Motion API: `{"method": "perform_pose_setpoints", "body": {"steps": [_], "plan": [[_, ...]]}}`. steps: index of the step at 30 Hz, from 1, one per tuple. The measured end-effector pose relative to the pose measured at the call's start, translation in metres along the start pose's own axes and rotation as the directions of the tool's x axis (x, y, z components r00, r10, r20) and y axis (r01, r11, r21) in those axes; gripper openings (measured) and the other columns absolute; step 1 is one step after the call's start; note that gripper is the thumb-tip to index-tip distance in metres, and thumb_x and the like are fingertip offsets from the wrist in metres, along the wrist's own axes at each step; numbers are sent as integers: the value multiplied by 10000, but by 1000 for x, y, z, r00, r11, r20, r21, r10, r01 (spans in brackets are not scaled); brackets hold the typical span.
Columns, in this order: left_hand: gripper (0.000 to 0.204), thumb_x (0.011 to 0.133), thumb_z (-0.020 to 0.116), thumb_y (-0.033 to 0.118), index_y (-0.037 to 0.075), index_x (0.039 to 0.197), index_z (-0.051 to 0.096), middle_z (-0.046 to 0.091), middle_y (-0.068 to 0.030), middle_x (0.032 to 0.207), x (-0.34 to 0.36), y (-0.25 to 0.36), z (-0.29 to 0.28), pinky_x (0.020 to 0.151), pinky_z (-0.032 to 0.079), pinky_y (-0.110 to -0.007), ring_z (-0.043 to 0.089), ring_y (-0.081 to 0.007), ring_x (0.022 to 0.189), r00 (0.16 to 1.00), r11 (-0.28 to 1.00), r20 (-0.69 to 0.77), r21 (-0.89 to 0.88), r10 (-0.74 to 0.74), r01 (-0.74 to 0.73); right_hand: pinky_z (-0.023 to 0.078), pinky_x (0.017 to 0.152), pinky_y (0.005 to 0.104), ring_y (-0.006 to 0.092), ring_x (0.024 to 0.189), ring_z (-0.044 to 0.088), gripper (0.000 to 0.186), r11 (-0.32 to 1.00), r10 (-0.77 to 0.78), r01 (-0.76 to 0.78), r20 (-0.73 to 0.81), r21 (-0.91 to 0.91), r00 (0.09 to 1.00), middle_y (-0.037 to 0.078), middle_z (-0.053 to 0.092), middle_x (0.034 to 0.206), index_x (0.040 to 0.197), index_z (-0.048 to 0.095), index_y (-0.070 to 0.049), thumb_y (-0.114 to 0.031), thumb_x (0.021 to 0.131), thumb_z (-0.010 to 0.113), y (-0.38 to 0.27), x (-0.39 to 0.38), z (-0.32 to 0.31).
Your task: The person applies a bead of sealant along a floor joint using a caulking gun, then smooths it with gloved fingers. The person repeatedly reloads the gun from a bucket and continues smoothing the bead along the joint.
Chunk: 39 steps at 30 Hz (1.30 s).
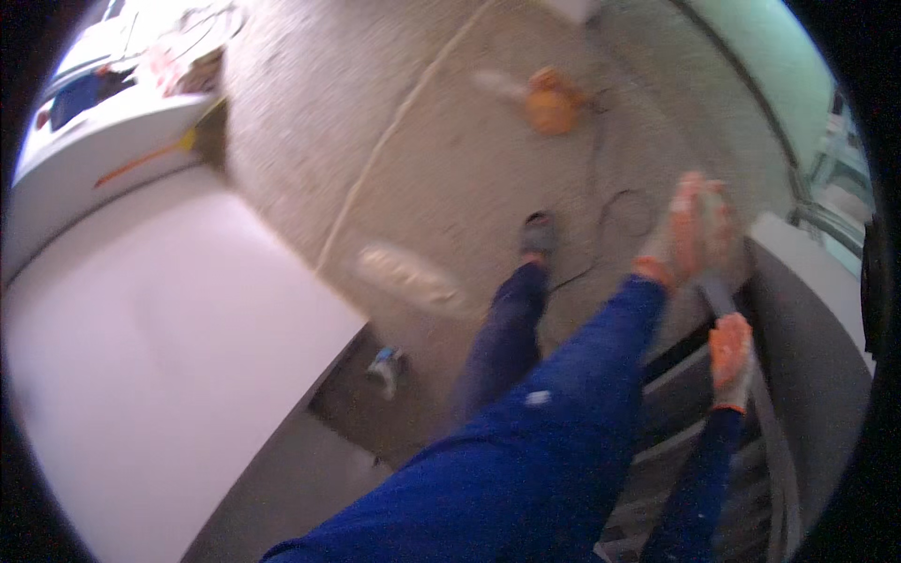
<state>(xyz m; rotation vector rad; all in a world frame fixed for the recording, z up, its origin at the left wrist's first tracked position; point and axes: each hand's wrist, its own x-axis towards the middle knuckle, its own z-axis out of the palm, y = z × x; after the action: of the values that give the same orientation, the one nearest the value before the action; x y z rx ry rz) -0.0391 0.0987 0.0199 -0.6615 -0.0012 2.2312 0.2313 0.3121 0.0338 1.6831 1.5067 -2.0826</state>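
My left hand (693,230), in a white glove with an orange-coated palm, reaches forward at the right with its fingers stretched out. It is smeared by motion and lies just beyond the far end of a narrow grey piece (719,296). My right hand (730,361), gloved the same way, is closed round the near part of that piece; its kind cannot be made out. Right beside both hands stands a grey panel with a pale top edge (798,291). Beneath my right arm are several dark and grey strips (680,403).
At the left is a large white board (178,319), with an orange-and-yellow tool (155,159) behind it. On the rough floor lie an orange object (554,101) with a dark cable (599,197), a pale strip (408,277) and a small blue-grey item (386,368). My shoe (537,235) stands mid-floor.
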Motion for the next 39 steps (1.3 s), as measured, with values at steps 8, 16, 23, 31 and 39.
{"method": "perform_pose_setpoints", "body": {"steps": [8,16,23,31,39], "plan": [[584,1030,446,640,137,1291,585,664,-91,1040,53,34,-7,794,537,-485,630,-291,906,975,999,-220,46,-10,21,367,1210,478,358,1444,458,624,997,-52,61,151,-52,987,227,439,1572,1536,430,1,-407,1080,557,-114,53,98],[561,1001,547,608,147,1317,590,669,-108,1128,125,-28,25,905,538,-536,636,-330,1003,992,1000,-122,-15,15,-17,479,1123,433,330,1320,603,565,966,-102,161,275,-203,956,217,606,1428,1453,539,35,-390,1083,577,-203,135,49],[550,974,599,600,162,1307,594,663,-106,1114,183,-79,81,908,536,-544,637,-334,1014,980,998,-189,12,65,-63,518,1062,392,255,1196,664,529,933,-116,185,226,-310,967,174,660,1337,1434,560,24,-377,1090,570,-258,200,-52],[511,1014,518,574,151,1289,599,670,-120,1101,218,-93,117,876,532,-544,638,-342,981,967,985,-211,125,140,-115,530,1042,379,248,1178,673,517,963,-100,163,279,-213,955,169,659,1345,1429,573,0,-379,1078,598,-254,233,-79],[537,1043,388,572,141,1287,596,659,-123,1118,223,-101,104,950,495,-552,615,-336,1032,941,973,-306,218,141,-75,516,1068,381,251,1214,662,446,943,-223,307,440,-129,870,159,659,1359,1431,569,-1,-299,1099,564,-238,239,-34]]}}
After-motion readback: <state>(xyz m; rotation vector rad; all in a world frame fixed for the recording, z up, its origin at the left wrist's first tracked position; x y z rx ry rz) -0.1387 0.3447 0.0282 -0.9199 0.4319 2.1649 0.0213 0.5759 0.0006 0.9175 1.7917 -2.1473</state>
